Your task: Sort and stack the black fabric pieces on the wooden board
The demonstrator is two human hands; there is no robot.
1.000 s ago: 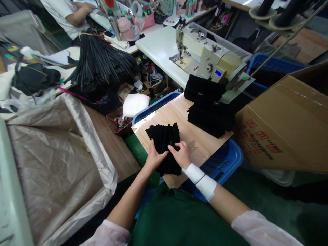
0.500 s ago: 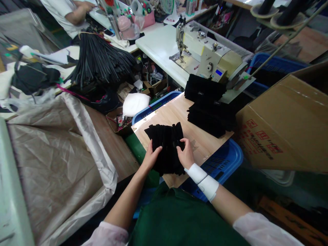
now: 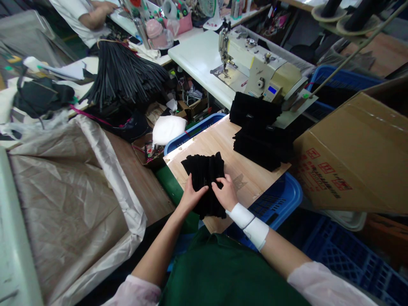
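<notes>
A bundle of black fabric pieces [image 3: 204, 168] stands over the near part of a wooden board [image 3: 197, 144]. My left hand [image 3: 191, 194] grips its left side, with the thumb laid across the front. On the other side, my right hand [image 3: 225, 191] has its fingers and thumb closed on the same bundle. The two thumbs are close together at its middle. Further back on the board lie more stacks of black fabric [image 3: 255, 127]. A white wrap [image 3: 250, 225] covers my right wrist.
Beneath the board is a blue plastic basket [image 3: 287, 199]. A sewing machine [image 3: 264, 63] stands on a white table [image 3: 197, 51] ahead. A cardboard box [image 3: 353, 157] is at the right, a cloth-lined bin [image 3: 76, 204] at the left. A person's arm [image 3: 95, 17] shows beyond black strips [image 3: 124, 72].
My right hand has moved left, pressing the bundle narrower. My left thumb reaches further across the fabric, and the hands are closer together.
</notes>
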